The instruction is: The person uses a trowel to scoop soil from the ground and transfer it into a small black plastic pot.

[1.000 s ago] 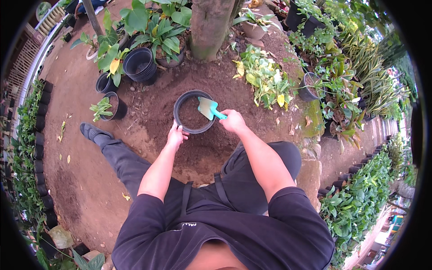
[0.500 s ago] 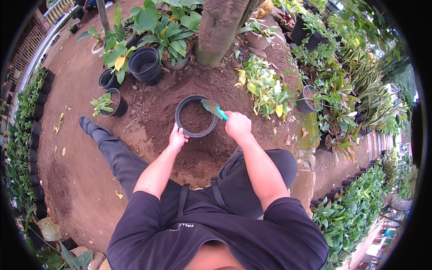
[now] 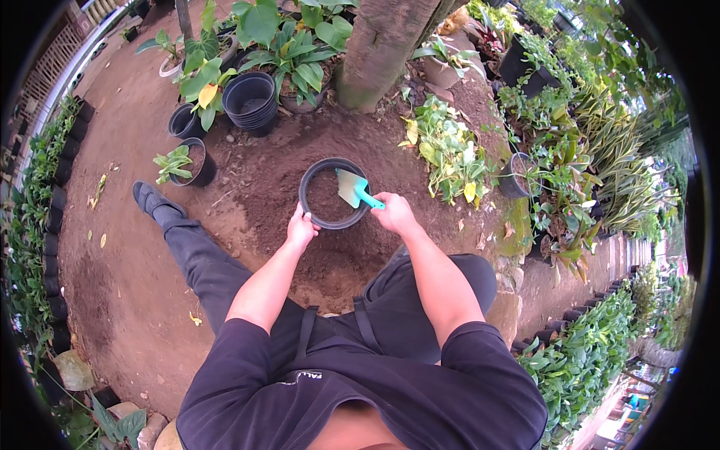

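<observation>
A round black plant pot [image 3: 306, 184] with dark soil [image 3: 324, 201] inside stands over the dirt between my legs. My left hand [image 3: 301, 226] grips its near left rim, thumb at the edge. In my right hand [image 3: 395, 214] is the turquoise handle of a small garden trowel [image 3: 351, 187]. The trowel's blade lies over the soil inside the pot, its flat face turned up, with some dirt on it.
Beyond the pot are a stack of black pots [image 3: 250, 105], a small potted plant [image 3: 196, 163] and a tree trunk [image 3: 373, 56]. Uprooted-looking leafy cuttings [image 3: 448, 150] lie on the ground to the right. Rows of potted plants line both sides.
The trowel has swung from the pot's right rim to over its inside, blade turning flatter. The view has shifted slightly; my left hand still holds the rim.
</observation>
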Motion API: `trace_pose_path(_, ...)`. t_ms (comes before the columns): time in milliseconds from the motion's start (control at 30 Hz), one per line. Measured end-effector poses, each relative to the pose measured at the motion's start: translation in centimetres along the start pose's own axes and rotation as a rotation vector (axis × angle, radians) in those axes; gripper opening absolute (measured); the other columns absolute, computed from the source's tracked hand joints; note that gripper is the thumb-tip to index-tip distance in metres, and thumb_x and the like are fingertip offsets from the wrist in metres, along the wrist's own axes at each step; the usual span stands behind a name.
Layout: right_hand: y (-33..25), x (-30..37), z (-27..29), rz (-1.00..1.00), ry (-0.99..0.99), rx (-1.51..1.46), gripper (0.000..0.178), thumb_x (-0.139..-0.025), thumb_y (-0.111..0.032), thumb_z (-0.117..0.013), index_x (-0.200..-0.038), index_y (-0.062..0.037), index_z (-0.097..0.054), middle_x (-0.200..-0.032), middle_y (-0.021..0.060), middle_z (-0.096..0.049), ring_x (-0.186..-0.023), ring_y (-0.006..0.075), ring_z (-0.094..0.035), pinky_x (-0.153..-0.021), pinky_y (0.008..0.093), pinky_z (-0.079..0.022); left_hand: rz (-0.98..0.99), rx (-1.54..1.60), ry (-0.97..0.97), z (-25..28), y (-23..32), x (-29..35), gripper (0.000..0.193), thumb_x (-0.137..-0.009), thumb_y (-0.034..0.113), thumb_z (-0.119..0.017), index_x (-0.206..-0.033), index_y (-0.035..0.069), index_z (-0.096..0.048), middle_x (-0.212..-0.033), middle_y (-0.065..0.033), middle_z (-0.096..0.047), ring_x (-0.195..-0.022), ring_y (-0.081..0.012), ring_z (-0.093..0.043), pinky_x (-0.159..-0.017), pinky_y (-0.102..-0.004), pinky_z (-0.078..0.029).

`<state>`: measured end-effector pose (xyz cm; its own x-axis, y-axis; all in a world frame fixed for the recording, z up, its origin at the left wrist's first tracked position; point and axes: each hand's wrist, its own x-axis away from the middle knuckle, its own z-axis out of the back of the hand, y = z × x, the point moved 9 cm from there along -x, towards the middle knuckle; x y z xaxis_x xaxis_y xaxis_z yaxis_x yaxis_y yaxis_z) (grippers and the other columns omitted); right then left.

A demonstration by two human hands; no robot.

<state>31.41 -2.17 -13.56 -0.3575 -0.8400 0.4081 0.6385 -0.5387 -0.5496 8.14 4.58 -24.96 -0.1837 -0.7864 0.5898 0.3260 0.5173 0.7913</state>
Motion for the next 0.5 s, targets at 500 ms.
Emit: trace_pose_path(500, -5.6, 4.0, 3.3, 0.319, 0.06, 0.522, 0.037, -0.076, -0.015, -0.059, -0.112, -0.0194, -0.061, -0.096, 0.0076, -0.065, -0.089, 0.0259, -0.063, -0.076, 0.0401, -0.051, 0.004, -0.025, -0.025, -0.3, 0.4, 0.7, 0.049, -0.098, 0.018, -0.034, -0.144, 0.027, -0.019, -0.075, -0.005, -0.06, -0.053, -0.0096, -0.051, -0.045, -0.024, -0.041)
